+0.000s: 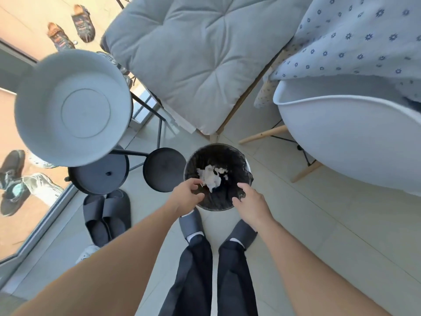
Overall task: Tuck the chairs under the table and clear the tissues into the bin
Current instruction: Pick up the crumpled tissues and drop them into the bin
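Note:
A round bin (248, 166) with a black liner stands on the floor right in front of my feet. Crumpled white tissues (211, 176) lie inside it. My left hand (186, 197) hovers over the bin's near-left rim, fingers loosely apart, fingertips right beside the tissues. At the near-right rim my right hand (249, 204) pinches the edge of the black liner. A grey-cushioned wooden chair (193, 65) stands just beyond the bin. To the right, a white shell chair (353, 137) sits partly under the table with a floral cloth (364, 30).
A white round tray stand (73, 106) with black lower shelves (164, 169) stands left of the bin. Dark slippers (107, 215) lie on the tiles at the near left. Behind a glass door (45, 215) on the left are several shoes.

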The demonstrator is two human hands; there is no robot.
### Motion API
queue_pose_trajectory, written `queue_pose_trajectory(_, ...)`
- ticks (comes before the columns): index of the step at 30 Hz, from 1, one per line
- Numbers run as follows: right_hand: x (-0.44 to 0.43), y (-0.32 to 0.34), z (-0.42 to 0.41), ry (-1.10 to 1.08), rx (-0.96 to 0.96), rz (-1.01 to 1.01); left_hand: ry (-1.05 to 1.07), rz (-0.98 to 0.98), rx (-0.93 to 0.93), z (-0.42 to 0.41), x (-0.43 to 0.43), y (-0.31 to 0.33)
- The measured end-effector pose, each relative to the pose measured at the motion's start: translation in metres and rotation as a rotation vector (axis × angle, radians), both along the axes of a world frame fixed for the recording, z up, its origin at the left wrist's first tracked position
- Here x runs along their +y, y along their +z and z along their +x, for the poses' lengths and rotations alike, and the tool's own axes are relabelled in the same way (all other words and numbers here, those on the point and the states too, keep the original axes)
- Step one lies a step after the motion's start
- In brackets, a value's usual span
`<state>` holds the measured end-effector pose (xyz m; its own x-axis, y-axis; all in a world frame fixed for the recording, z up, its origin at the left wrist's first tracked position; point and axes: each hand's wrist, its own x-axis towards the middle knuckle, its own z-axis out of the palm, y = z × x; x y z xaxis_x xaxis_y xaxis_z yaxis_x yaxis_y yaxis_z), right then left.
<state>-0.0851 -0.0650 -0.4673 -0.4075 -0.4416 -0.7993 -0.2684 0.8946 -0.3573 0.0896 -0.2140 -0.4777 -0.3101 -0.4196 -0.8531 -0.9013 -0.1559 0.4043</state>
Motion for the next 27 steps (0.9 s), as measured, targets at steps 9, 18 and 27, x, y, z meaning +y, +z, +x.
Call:
queue_pose_trajectory(9,0.010,0.153,-0.012,0.054,0.032,0.003,-0.056,-0.057,0.031,0.000,-0.009,0.158)
queue_pose_trajectory(18,0.029,0.395,-0.015,0.140,0.157,-0.087,-0.228,-0.192,0.215,-0.018,-0.023,0.409)
queue_pose_trajectory(27,0.047,0.498,-0.052,0.024,0.338,-0.207,-0.312,-0.356,0.435,-0.054,-0.068,0.510)
